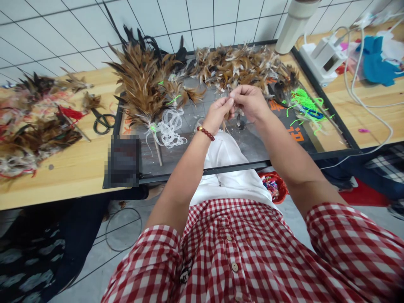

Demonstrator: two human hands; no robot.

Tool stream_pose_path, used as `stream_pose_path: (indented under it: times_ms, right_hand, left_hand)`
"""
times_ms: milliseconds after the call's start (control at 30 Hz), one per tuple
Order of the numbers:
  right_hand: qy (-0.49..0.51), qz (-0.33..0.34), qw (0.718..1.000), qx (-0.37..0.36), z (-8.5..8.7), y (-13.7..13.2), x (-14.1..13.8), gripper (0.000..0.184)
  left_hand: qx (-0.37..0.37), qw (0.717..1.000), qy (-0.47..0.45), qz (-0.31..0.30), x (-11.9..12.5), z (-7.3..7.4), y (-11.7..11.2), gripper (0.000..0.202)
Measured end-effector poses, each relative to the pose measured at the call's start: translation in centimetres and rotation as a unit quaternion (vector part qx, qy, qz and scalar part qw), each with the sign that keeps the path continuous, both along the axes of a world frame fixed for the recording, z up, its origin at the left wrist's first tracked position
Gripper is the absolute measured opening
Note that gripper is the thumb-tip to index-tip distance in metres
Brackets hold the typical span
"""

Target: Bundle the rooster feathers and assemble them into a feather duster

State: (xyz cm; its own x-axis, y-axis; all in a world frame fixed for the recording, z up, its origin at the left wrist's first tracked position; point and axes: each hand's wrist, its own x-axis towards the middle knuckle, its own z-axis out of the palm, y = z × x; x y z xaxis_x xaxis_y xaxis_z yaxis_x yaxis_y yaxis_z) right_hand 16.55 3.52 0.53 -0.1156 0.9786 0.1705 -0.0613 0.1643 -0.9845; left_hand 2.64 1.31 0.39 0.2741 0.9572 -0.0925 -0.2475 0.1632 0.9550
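My left hand [218,111], with a beaded bracelet at the wrist, is closed in a pinch above the dark mat. Brown feathers [224,126] hang below its fingers. Against its fingertips my right hand [251,103] pinches too; whatever lies between those fingertips is too small to make out. Just beyond both hands spreads a heap of brown feathers [233,65]. To the left lies a large feather bundle [142,86] bound on a stick [158,150], beside a loose tangle of clear white cord [172,128]. Bright green ties [304,103] lie on the right, partly over blue-handled scissors [312,112].
A black-framed mat [186,158] covers this part of the wooden table [78,185]. Black scissors [102,122] and more feathers [41,141] lie left. A pale bottle [292,27] and a power strip [318,63] with cables stand right. A red basket [279,189] is below the table.
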Motion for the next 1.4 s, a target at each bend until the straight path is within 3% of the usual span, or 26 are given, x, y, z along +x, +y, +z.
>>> stream_pose_path:
  times_ms: [133, 267, 467, 567, 700, 833, 967, 1233, 1400]
  right_hand:
    - [-0.064, -0.051, 0.996, 0.021, -0.4, 1.4, 2.3, 0.048]
    - [-0.257, -0.122, 0.948, 0.143, -0.8, 2.0, 5.5, 0.027]
    - [-0.403, -0.032, 0.893, 0.196, -1.9, 1.9, 6.7, 0.013]
    - [-0.39, -0.008, 0.902, 0.185, -1.8, 1.9, 6.5, 0.018]
    - [-0.301, -0.052, 0.939, 0.159, -1.2, 1.7, 5.4, 0.027]
    - [-0.156, -0.061, 0.981, 0.101, -1.1, 1.4, 2.5, 0.039]
    - [-0.072, -0.064, 0.993, 0.069, -1.4, 0.7, -0.5, 0.046]
    - [-0.064, -0.094, 0.993, 0.021, -1.0, -0.6, -2.5, 0.052]
    - [-0.157, -0.118, 0.98, 0.024, 0.8, -0.6, -0.2, 0.034]
  left_hand:
    - [-0.004, 0.998, -0.002, 0.064, -0.3, -0.4, 0.4, 0.027]
    - [-0.018, 0.992, -0.013, 0.126, -1.1, -0.5, 1.1, 0.024]
    - [-0.023, 0.987, -0.004, 0.162, -1.4, -0.8, 1.8, 0.024]
    - [-0.035, 0.985, -0.008, 0.169, -1.4, -0.9, 1.9, 0.023]
    - [-0.047, 0.984, -0.014, 0.173, -1.4, -0.7, 1.8, 0.021]
    - [-0.043, 0.984, -0.001, 0.172, -0.9, -0.6, 1.5, 0.021]
    - [-0.024, 0.987, -0.01, 0.158, -0.4, -1.1, 1.4, 0.018]
    - [-0.039, 0.986, -0.096, 0.132, 0.3, -1.2, 1.1, 0.017]
    - [-0.07, 0.968, -0.154, 0.183, 0.1, -0.5, 1.3, 0.026]
